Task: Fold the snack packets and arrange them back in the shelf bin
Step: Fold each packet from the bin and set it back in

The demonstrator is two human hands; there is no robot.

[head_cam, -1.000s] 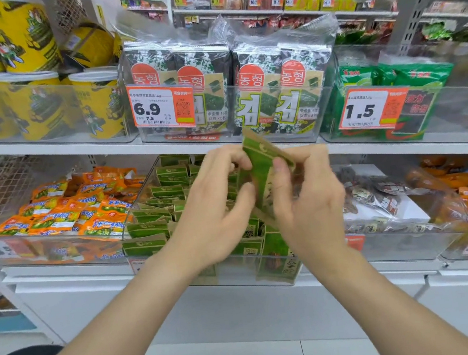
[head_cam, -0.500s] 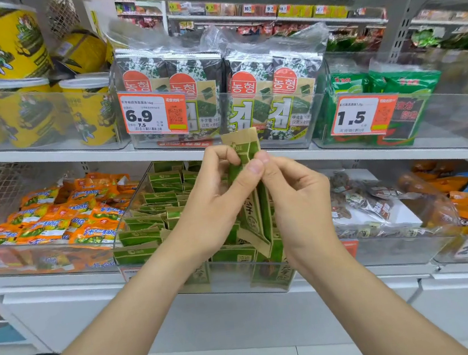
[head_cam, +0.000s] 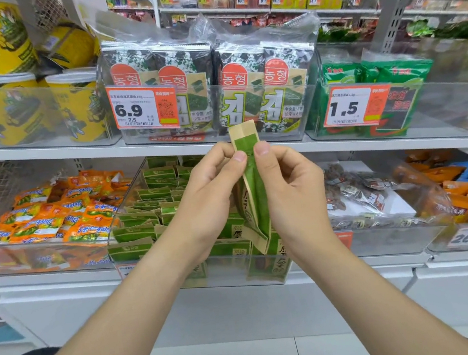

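A green and tan snack packet [head_cam: 253, 192] stands upright between my two hands, folded lengthwise into a narrow strip. My left hand [head_cam: 214, 194] pinches its upper part from the left with thumb and fingers. My right hand [head_cam: 290, 188] pinches it from the right at the same height. The packet's tan top end pokes up above my thumbs. Behind and below my hands is the clear shelf bin [head_cam: 180, 278] holding several more green packets [head_cam: 146, 214], folded and stacked in rows.
Orange snack packs [head_cam: 52, 217] fill the bin to the left, and brown bagged snacks [head_cam: 361, 194] lie in the bin to the right. The upper shelf carries seaweed multipacks [head_cam: 210, 91], yellow cups [head_cam: 76, 105] and green packs [head_cam: 376, 77] with price tags.
The packet has gone from tilted and half open to upright and narrowly folded. Both hands have shifted slightly lower on it, thumbs now pinching side by side near its top.
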